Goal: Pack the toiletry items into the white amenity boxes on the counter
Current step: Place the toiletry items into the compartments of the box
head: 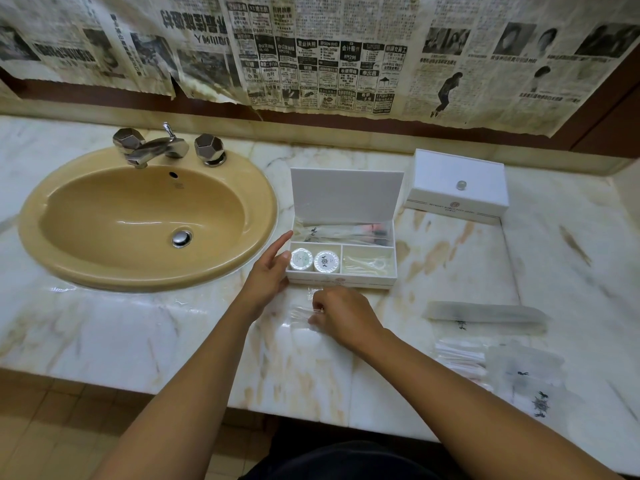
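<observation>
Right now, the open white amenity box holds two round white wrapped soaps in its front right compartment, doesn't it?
Not quite: the head view shows the two round white wrapped soaps in the front left compartment of the open white amenity box, not the right.

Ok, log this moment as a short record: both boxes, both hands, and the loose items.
open white box: lid up; two round white soaps in the front-left compartment
closed white box: behind and right, lid on
left hand: fingers straight, against the open box's left side
right hand: pinches a clear plastic packet on the marble counter
loose sachets: right of the hands
</observation>
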Available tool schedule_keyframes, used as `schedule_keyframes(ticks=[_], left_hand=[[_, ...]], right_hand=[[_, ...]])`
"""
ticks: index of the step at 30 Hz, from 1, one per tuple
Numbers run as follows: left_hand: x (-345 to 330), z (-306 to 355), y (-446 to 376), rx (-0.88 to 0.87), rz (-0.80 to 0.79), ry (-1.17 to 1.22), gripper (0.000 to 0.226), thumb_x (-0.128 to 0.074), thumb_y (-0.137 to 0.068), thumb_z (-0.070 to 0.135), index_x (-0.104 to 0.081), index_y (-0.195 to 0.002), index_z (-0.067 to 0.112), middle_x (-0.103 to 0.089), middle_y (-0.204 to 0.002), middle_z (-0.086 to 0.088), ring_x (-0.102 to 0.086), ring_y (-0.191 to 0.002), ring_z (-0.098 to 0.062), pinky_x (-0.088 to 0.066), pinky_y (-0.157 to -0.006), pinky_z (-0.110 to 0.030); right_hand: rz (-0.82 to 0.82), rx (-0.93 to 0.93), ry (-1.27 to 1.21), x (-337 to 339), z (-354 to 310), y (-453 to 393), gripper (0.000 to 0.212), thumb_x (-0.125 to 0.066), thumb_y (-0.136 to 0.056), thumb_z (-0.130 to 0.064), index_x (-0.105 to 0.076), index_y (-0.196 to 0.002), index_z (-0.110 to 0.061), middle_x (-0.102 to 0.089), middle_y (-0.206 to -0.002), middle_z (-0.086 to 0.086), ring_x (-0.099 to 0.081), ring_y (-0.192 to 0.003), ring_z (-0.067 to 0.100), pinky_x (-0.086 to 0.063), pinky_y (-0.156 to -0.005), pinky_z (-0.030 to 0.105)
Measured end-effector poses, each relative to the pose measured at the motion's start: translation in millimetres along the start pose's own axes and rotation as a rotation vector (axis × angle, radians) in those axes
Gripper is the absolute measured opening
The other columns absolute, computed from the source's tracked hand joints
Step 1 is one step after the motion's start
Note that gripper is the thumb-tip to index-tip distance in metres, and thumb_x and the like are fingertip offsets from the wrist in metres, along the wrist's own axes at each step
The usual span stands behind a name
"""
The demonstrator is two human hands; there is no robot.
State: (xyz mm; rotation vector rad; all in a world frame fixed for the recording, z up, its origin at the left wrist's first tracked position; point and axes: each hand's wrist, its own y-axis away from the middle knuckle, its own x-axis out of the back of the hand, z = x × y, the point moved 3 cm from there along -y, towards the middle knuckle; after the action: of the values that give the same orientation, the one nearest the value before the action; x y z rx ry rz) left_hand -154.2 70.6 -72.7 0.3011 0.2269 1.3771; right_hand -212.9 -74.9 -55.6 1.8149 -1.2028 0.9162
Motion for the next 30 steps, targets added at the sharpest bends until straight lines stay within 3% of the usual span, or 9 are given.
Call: schedule_keyframes(ticks=[4,6,10,14,19,23,30], left_hand=[[0,0,0,-0.005,-0.003,0.001,0.039,-0.044,-0.104,0.025,-0.052,-0.123,0.058,-0.045,-0.088,0.018,-0.043,-0.095,-0.012,-0.043,-0.074,-0.019],[1,-2,-1,-0.004,-0.004,0.001,0.039,-0.044,-0.104,0.026,-0.052,-0.123,0.059,-0.045,-0.09,0.016,-0.042,-0.098,-0.014,-0.043,-0.075,-0.02],[1,-2,-1,-0.015,-0.006,0.0,0.039,-0.044,-0.104,0.027,-0.054,-0.122,0.061,-0.044,-0.09,0.014,-0.04,-0.098,-0.015,-0.041,-0.075,-0.024],[1,-2,-1,-0.015,-0.008,-0.002,0.039,-0.044,-0.104,0.027,-0.053,-0.123,0.06,-0.04,-0.098,-0.004,-0.038,-0.094,-0.019,-0.04,-0.074,-0.024],[1,-2,-1,0.006,0.0,0.006,0.039,-0.044,-0.104,0.028,-0.054,-0.119,0.063,-0.043,-0.088,0.017,-0.041,-0.1,-0.015,-0.043,-0.077,-0.021],[0,-3,-1,0.005,0.005,0.005,0.038,-0.044,-0.104,0.028,-0.054,-0.117,0.063,-0.042,-0.087,0.017,-0.04,-0.099,-0.014,-0.041,-0.075,-0.022],[1,-1,0,0.001,0.003,-0.01,0.038,-0.044,-0.104,0.03,-0.054,-0.118,0.064,-0.043,-0.087,0.016,-0.041,-0.097,-0.014,-0.042,-0.075,-0.021]], right_hand=[[-0.016,-0.018,-0.027,7,-2,1,0.04,-0.072,-0.079,-0.032,-0.038,-0.059,-0.021,-0.057,-0.075,0.0,-0.049,-0.074,0.021,-0.026,-0.053,0.03],[-0.013,-0.027,-0.037,8,-3,1,0.046,-0.072,-0.078,-0.033,-0.033,-0.057,-0.021,-0.052,-0.071,-0.004,-0.045,-0.072,0.018,-0.025,-0.05,0.028],[0.07,-0.018,-0.032,12,-5,-1,0.025,-0.064,-0.086,-0.032,-0.059,-0.07,-0.014,-0.064,-0.078,0.003,-0.058,-0.08,0.025,-0.034,-0.059,0.031],[0.281,0.024,0.042,32,-4,-8,0.02,-0.052,-0.093,-0.018,-0.066,-0.082,-0.011,-0.064,-0.084,0.006,-0.055,-0.086,0.029,-0.039,-0.073,0.038],[0.586,-0.072,0.142,67,19,-18,0.009,-0.067,-0.081,-0.007,-0.073,-0.076,-0.01,-0.061,-0.081,0.007,-0.055,-0.084,0.034,-0.038,-0.07,0.038],[0.397,-0.21,0.255,75,41,-20,0.021,-0.056,-0.088,-0.008,-0.073,-0.096,-0.018,-0.059,-0.104,0.003,-0.047,-0.103,0.028,-0.027,-0.076,0.034],[0.219,-0.275,0.284,65,52,-20,0.026,-0.054,-0.088,-0.006,-0.07,-0.105,-0.016,-0.053,-0.13,0.008,-0.048,-0.111,0.026,-0.036,-0.09,0.034]])
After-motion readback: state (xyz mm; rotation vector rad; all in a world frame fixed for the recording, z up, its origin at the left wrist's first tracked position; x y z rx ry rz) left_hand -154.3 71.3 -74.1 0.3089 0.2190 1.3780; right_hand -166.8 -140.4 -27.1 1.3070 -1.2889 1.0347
